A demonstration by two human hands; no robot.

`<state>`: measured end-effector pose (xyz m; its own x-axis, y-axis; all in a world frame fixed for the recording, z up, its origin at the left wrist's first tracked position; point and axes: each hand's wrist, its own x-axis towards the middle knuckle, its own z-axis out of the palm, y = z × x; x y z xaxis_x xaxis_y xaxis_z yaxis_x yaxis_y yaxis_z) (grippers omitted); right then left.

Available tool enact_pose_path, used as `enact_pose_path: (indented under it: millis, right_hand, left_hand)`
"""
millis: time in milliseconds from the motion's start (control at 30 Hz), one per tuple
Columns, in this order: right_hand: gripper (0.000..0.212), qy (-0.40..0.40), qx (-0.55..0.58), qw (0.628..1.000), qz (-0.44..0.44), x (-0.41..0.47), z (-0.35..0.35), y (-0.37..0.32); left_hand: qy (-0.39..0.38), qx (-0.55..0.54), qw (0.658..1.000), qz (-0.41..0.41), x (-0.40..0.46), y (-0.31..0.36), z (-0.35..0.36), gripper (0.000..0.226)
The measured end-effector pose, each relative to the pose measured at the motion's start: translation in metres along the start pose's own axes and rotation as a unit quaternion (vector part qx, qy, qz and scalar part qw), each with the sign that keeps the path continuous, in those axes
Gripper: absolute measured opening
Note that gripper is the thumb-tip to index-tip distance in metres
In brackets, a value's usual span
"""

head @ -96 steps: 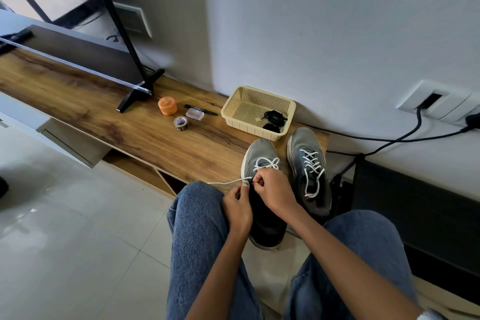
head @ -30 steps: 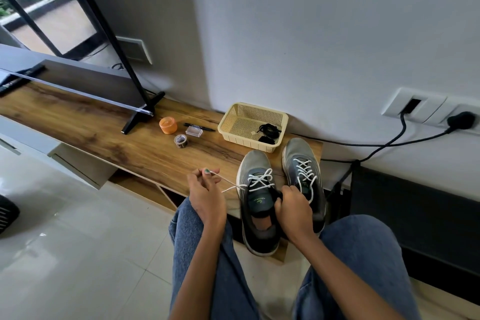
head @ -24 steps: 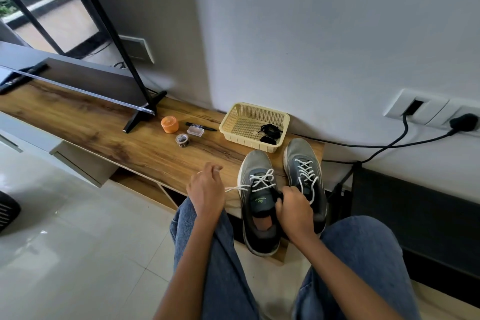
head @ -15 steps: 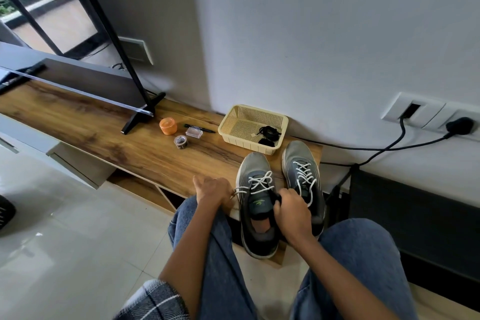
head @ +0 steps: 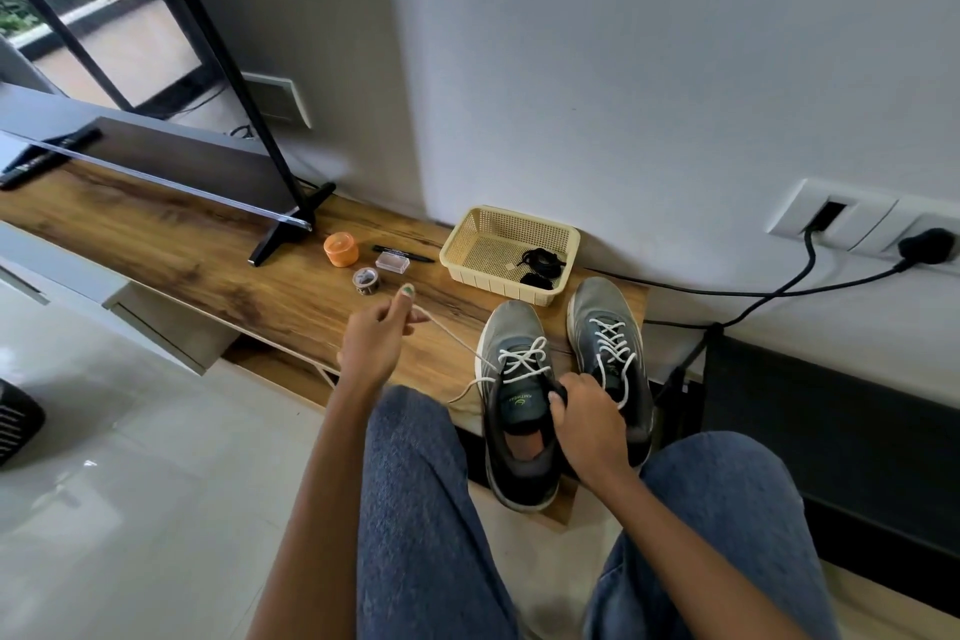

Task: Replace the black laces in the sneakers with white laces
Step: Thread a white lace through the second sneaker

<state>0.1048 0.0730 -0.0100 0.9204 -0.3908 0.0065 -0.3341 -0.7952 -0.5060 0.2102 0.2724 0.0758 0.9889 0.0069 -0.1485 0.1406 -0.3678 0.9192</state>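
Now the left hand [head: 371, 346] is again drawing the pinched white lace [head: 453, 339] out taut, tightening the lacing, while the right hand [head: 589, 418] is gripping the sneaker [head: 517, 400]

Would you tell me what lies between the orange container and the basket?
Head view: a black pen and a small clear box, on the wooden shelf.

Wooden shelf [head: 156, 244]: sneakers [head: 514, 379], basket [head: 467, 250], tub [head: 340, 250]

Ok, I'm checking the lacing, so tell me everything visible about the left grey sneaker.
The left grey sneaker stands upright, toe toward the wall, on the wooden bench. Grey upper, black tongue and collar, pale sole. White lace crisscrosses its eyelets. The left hand pinches one lace end taut; the right hand grips its collar.
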Motion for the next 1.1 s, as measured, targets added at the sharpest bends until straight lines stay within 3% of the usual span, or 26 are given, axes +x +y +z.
enact_pose_path:
  millis: [167,333,500,867,967,1100]
  right_hand:
    - [0.022,0.022,0.032,0.999,0.013,-0.001,-0.001,-0.002]
    - [0.019,0.039,0.104,0.993,0.042,-0.002,-0.002,-0.004]
    - [0.016,0.019,0.146,0.986,0.076,0.003,-0.006,-0.004]
    - [0.013,-0.058,0.209,0.962,0.168,0.023,-0.002,0.005]
    - [0.018,-0.075,0.222,0.954,0.189,0.027,-0.001,0.008]
    - [0.024,-0.097,0.249,0.939,0.216,0.032,0.0,0.011]
  left_hand:
    - [0.024,-0.128,0.99,0.055,-0.016,0.045,-0.011,0.038]
    - [-0.014,-0.242,0.968,0.07,-0.021,0.057,-0.001,0.028]
    - [-0.056,-0.265,0.962,0.041,-0.023,0.049,0.026,0.022]
    - [-0.079,-0.062,0.995,0.009,-0.026,-0.018,0.071,0.022]
    - [-0.119,0.054,0.99,0.047,-0.039,-0.034,0.089,0.02]
    - [-0.053,0.178,0.973,0.134,-0.049,-0.051,0.108,0.014]
